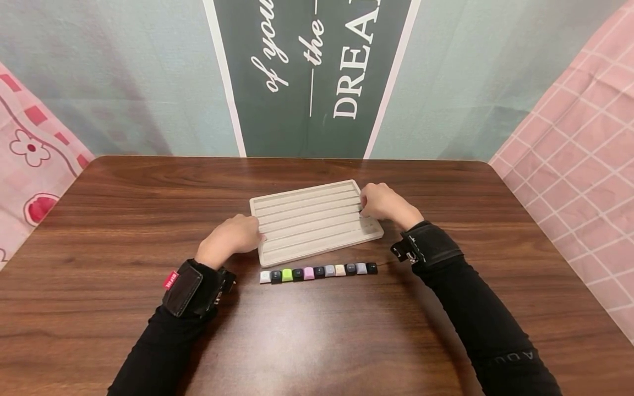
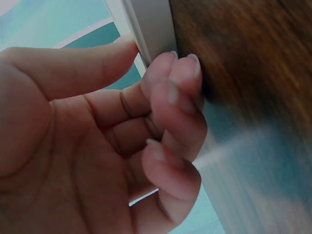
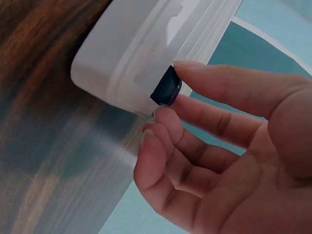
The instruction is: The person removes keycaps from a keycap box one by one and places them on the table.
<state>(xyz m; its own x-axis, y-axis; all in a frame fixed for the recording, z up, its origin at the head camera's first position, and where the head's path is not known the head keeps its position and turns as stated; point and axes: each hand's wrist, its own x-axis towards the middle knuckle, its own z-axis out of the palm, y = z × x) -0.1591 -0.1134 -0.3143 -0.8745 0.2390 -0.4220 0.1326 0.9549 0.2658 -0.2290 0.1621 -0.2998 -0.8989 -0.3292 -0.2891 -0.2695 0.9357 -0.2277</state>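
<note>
A cream ridged tray (image 1: 307, 221) lies slightly turned on the table, with several long grooves along it. My left hand (image 1: 231, 237) holds its left edge; in the left wrist view the thumb is on the tray wall (image 2: 151, 29) and the fingertips curl against its outer side. My right hand (image 1: 385, 204) is at the right end of the tray. Between its thumb and index finger it pinches a black keycap (image 3: 166, 88), close over the grooves near the tray's end. The other right fingers curl loosely below the keycap.
In front of the tray runs a straight row of keycaps (image 1: 309, 273) in white, black, green, pink, grey and cream. Under everything is a brown wood-grain table (image 1: 307, 341). Behind it hangs a blue-green cloth (image 1: 163, 82) with lettering, and pink cloths flank both sides.
</note>
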